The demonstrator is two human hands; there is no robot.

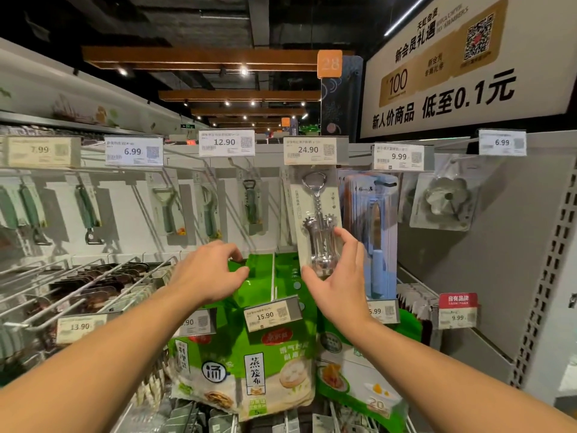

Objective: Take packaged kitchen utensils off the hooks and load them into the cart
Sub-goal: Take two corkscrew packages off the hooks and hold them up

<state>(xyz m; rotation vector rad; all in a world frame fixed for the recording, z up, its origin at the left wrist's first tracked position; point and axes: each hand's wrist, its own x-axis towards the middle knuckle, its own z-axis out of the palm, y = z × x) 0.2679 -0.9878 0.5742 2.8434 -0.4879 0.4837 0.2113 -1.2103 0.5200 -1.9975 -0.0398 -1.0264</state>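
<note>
Two bare forearms show, with no sleeve, cuff, watch, band or glove on either. The left forearm (103, 345) enters from about 8 o'clock and narrows to the wrist; the right forearm (443, 367) enters from about 4 o'clock and narrows likewise. The left hand (207, 271) and right hand (338, 276) wear no rings. Fingernails are short and unpainted, as far as can be seen.

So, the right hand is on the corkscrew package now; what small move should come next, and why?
Probably slide the corkscrew package forward along its hook, toward the person. The right hand already pinches its lower end, but its top sits behind the 24.90 price tag, so it seems to be hanging. The left hand holds nothing.
</note>
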